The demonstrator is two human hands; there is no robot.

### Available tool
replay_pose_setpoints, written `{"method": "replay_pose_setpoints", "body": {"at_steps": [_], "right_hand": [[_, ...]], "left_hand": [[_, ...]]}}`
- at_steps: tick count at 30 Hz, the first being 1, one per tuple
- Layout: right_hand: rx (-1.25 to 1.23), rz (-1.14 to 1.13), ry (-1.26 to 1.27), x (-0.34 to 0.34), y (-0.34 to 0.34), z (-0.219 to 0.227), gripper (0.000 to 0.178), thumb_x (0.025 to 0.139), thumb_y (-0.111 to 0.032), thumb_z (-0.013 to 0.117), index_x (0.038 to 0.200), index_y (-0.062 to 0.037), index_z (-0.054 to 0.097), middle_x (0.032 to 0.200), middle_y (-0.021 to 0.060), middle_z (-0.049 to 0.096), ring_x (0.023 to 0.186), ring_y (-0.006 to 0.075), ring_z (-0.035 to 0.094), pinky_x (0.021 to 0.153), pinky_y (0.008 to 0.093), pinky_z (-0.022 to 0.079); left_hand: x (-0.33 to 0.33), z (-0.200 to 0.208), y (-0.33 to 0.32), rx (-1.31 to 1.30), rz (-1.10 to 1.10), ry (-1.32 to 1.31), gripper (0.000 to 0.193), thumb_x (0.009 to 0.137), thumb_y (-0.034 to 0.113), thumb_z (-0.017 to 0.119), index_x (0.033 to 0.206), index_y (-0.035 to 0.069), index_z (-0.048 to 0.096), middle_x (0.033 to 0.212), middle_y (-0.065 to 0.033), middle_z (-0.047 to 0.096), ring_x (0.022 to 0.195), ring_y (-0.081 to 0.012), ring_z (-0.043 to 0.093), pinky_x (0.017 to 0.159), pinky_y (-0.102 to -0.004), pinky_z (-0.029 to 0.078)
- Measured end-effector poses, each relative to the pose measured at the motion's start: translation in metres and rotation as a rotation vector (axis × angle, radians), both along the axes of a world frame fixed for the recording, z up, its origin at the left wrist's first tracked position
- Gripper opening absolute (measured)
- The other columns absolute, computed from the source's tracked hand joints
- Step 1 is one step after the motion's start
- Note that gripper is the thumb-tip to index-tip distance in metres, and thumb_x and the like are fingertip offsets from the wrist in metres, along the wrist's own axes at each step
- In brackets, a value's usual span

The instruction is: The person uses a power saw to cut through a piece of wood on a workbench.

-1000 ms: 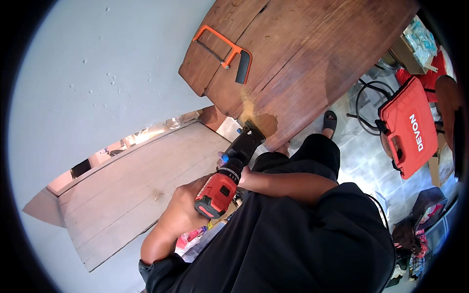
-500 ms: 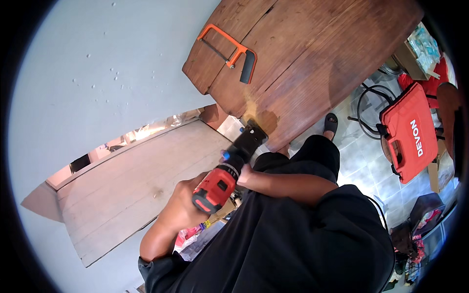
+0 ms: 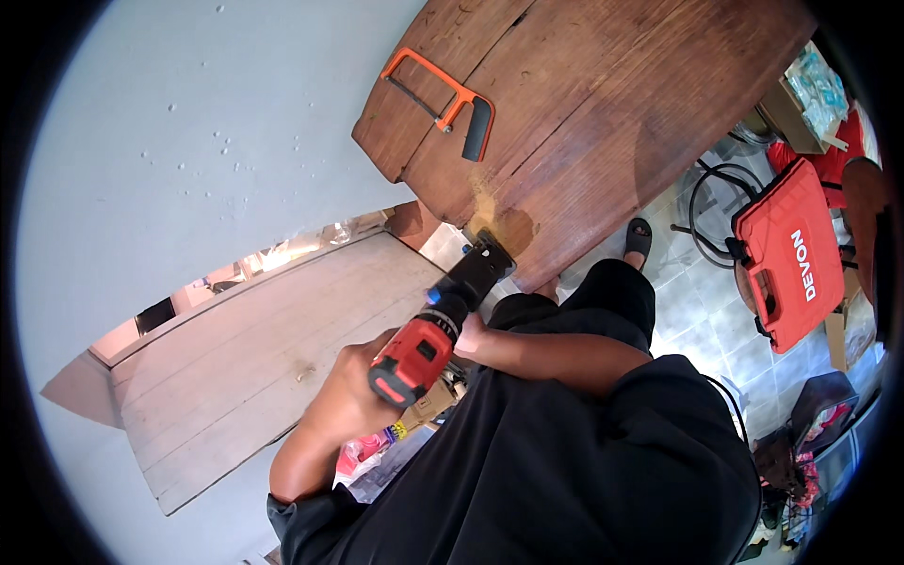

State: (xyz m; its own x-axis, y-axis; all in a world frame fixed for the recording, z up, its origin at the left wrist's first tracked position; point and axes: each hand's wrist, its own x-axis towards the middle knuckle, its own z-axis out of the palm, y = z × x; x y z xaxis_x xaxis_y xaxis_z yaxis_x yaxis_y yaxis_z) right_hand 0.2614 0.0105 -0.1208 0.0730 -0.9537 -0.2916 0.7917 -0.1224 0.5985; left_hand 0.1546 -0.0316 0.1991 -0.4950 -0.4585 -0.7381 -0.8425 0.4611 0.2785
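Observation:
A red and black cordless drill [image 3: 421, 355] with a black reciprocating saw attachment [image 3: 478, 271] is in both my hands. My left hand [image 3: 361, 384] is closed round its rear, where the grip is mostly hidden. Partly covered by the tool, my right hand [image 3: 470, 336] is closed on its front part, below the attachment. The attachment's front end meets the near edge of a brown plank tabletop [image 3: 612, 141]; the blade itself cannot be made out. Pale sawdust [image 3: 484, 202] lies there, beside a darker patch.
An orange-framed mini hacksaw [image 3: 457, 99] lies on the tabletop. A pale board [image 3: 273, 348] runs along the white wall [image 3: 188, 188] at left. Standing at right are a red tool case [image 3: 796, 254] and a black cable [image 3: 695, 212]. My sandalled foot [image 3: 638, 240] is on tiles.
The drill's rear has shifted very slightly left, with my left hand. The attachment stays at the tabletop edge. Otherwise the scene looks the same.

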Motion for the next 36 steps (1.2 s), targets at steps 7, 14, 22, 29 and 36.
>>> {"method": "replay_pose_setpoints", "body": {"at_steps": [7,14,22,29,36], "right_hand": [[0.098,0.06,0.161,-0.024,0.002,0.023,0.003,0.097,-0.016,0.058,0.099,-0.0157,0.06,0.092,-0.0013,0.061,0.087,0.0111,0.062,0.077,0.0309,0.053],[0.216,0.009,0.217,-0.032,0.001,0.035,0.003,0.097,-0.016,0.058,0.096,-0.0154,0.061,0.089,-0.0017,0.06,0.084,0.0103,0.06,0.076,0.0298,0.052],[0.166,0.007,0.211,-0.033,-0.003,0.035,0.006,0.098,-0.019,0.058,0.093,-0.0149,0.06,0.09,-0.0021,0.06,0.082,0.0088,0.059,0.074,0.0285,0.049],[0.235,-0.021,0.343,-0.045,0.0,0.049,0.011,0.099,-0.023,0.057,0.095,-0.0148,0.061,0.091,-0.0018,0.06,0.085,0.0105,0.06,0.079,0.0289,0.05],[0.19,0.021,0.168,-0.022,-0.005,0.025,0.01,0.099,-0.024,0.057,0.097,-0.0158,0.061,0.092,-0.0021,0.061,0.087,0.0104,0.06,0.079,0.0296,0.05]], "left_hand": [[0.001,-0.002,0.0,0.008,0.005,0.009,0.049,0.067,-0.002,0.068,0.116,-0.001,0.063,0.084,-0.0262,0.065,0.082,-0.0475,0.063,0.076,-0.0396,0.053],[0.0,-0.001,0.001,0.0,0.022,0.027,0.045,0.069,-0.003,0.067,0.114,-0.001,0.064,0.085,-0.0251,0.065,0.08,-0.0466,0.061,0.076,-0.038,0.053],[0.0,-0.001,-0.002,-0.001,0.019,0.001,0.037,0.07,-0.003,0.068,0.107,0.0,0.063,0.083,-0.0235,0.065,0.076,-0.0445,0.059,0.074,-0.0368,0.052],[0.004,-0.001,-0.004,0.032,0.014,0.003,0.037,0.07,-0.002,0.069,0.107,0.0,0.063,0.081,-0.0226,0.065,0.075,-0.0441,0.06,0.073,-0.0369,0.052],[0.01,-0.006,-0.002,-0.017,0.051,0.01,0.037,0.07,-0.002,0.07,0.106,0.0,0.064,0.081,-0.0228,0.064,0.073,-0.0435,0.059,0.073,-0.0368,0.052]]}}
